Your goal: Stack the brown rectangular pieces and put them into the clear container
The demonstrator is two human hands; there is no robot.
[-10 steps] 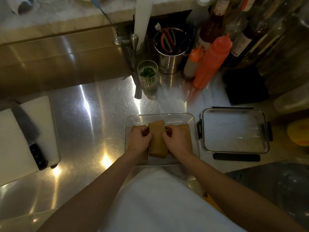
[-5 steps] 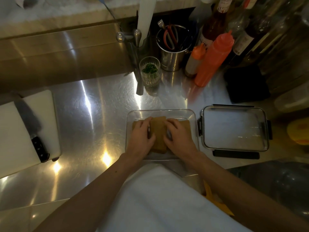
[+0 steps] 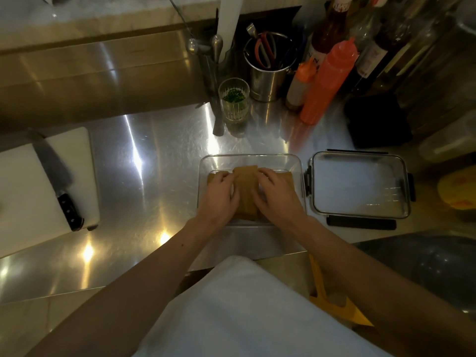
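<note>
Resting inside clear container (image 3: 251, 158) on steel counter (image 3: 154, 176), brown rectangular pieces (image 3: 246, 186), left hand (image 3: 219, 198) and right hand (image 3: 277, 195) flanking the raised middle piece, fingers curled against its sides, lid (image 3: 359, 185) just right of container, knife (image 3: 58, 181) on white board (image 3: 23, 191) far left

At nine o'clock I see a knife (image 3: 58, 181) on a white cutting board (image 3: 25, 191); at one o'clock, an orange squeeze bottle (image 3: 327, 82).
</note>
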